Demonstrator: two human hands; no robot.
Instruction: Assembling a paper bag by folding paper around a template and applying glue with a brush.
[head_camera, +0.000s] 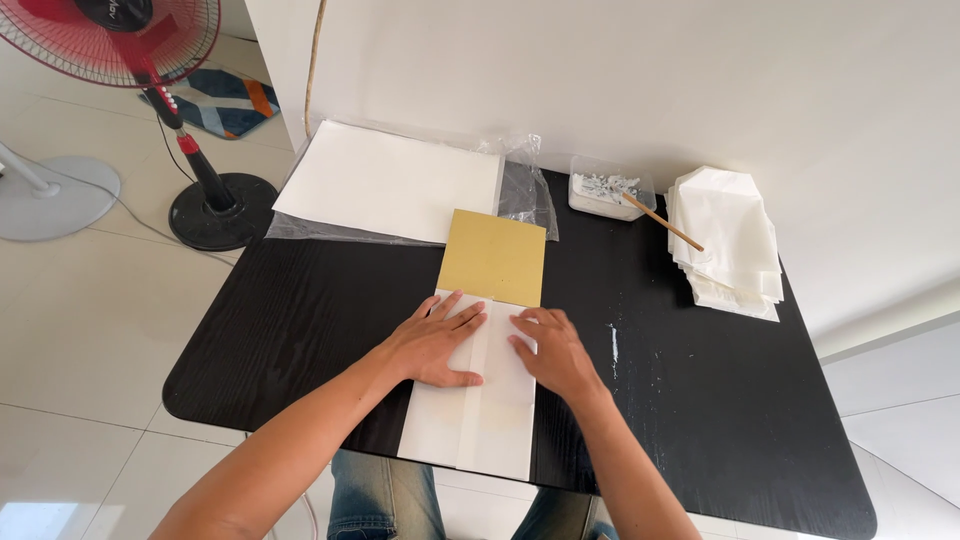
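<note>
A clear plastic wrapper lies under the white sheets at the table's far edge.

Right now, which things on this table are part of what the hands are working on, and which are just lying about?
In hand:
- folded white paper, pressed flat by the left hand and right hand
- gold card sticking out from under it

Lying about:
- stack of white sheets on clear plastic
- small tub of white paste with a wooden stick
- pile of folded white bags
- red fan on the floor

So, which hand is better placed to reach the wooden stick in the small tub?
Probably the right hand. The wooden stick in the small tub lies on its side of the table, while the left hand presses the folded white paper.
</note>
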